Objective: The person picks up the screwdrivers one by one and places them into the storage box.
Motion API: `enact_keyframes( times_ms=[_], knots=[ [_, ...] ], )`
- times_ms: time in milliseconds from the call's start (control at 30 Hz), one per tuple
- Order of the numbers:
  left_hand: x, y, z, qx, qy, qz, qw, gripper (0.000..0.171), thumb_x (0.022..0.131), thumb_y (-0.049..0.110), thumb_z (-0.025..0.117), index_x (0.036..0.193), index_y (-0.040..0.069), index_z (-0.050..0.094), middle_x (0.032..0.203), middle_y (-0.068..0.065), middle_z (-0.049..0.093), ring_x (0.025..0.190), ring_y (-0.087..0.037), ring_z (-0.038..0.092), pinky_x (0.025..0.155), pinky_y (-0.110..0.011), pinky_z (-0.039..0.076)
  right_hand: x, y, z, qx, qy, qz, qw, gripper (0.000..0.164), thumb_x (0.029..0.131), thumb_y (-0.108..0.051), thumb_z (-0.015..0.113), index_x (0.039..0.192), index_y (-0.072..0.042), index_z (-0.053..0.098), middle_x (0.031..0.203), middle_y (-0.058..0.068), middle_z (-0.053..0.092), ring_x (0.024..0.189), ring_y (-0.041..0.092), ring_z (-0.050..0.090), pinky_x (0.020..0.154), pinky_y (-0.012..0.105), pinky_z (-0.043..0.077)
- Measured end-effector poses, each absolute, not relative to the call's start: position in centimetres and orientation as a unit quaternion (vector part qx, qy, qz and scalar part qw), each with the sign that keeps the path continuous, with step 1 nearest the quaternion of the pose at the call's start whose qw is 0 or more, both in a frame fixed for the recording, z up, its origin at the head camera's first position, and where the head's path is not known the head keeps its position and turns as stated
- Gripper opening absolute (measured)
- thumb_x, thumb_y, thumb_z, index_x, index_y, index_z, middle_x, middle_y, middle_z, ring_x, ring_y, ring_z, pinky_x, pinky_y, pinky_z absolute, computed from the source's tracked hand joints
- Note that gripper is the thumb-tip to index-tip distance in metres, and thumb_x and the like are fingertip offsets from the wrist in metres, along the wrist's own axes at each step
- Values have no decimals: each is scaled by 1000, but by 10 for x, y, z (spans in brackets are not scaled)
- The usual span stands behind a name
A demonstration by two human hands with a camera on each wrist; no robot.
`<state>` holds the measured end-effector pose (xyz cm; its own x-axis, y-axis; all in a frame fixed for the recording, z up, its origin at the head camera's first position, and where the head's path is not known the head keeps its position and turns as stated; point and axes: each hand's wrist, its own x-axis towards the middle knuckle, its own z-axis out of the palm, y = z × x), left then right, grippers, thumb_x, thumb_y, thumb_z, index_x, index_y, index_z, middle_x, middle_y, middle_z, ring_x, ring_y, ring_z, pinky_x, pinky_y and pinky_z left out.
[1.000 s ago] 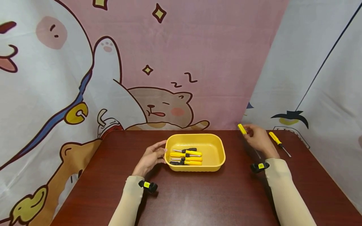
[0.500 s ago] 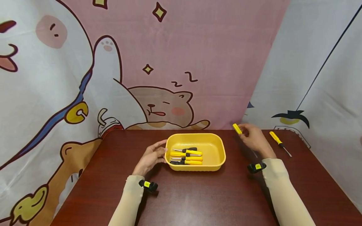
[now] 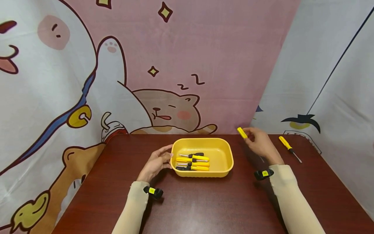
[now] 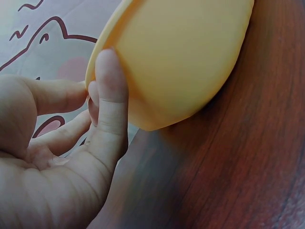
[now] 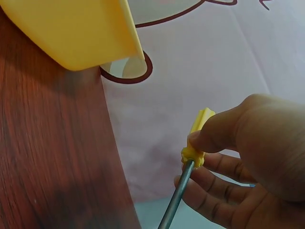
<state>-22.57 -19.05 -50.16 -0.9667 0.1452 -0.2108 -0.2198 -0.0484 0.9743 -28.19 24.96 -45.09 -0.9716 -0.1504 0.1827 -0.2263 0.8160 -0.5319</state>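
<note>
My left hand (image 3: 154,165) is at the left end of a yellow plastic bin (image 3: 201,174), pinching its rim between thumb and fingers. Several screwdrivers (image 3: 200,168) with yellow or black handles lie inside, toward the bin's left half. To the right of the bin, my right hand (image 3: 261,143) holds another screwdriver (image 3: 242,132) above the table. Thumb and fingertips pinch its yellow handle (image 5: 200,123), while the bare metal shaft (image 5: 177,196) points down in the right wrist view. The shaft's tip is outside that view.
One more yellow-handled screwdriver (image 3: 284,143) lies at the right of the dark red-brown table (image 3: 204,204), beyond the right hand. A cartoon-printed cloth (image 3: 228,65) hangs along the table's back edge and both sides.
My right hand has moved a little left, toward the bin, carrying the screwdriver. The left hand and the bin have stayed in place.
</note>
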Motion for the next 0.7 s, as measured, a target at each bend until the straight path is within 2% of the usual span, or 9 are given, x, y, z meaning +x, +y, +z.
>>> enact_keyframes(
  times_ms=[200,700],
  knots=[
    [-226,-190,-500,-31,676,725,125,46,101,8,62,145,18,57,116,-22,66,81,-22,67,67,-32,62,-279,241,-447,128,-947,285,78,42,94,-6,67,135,-4,61,115,18,63,97,32,60,83,47,55],
    [-226,-189,-501,-29,678,724,124,46,101,8,62,145,18,56,119,-26,64,80,-21,67,67,-32,61,-269,214,-435,149,-943,288,75,43,95,-6,68,138,-8,61,118,14,64,103,31,61,87,50,60]
  ],
)
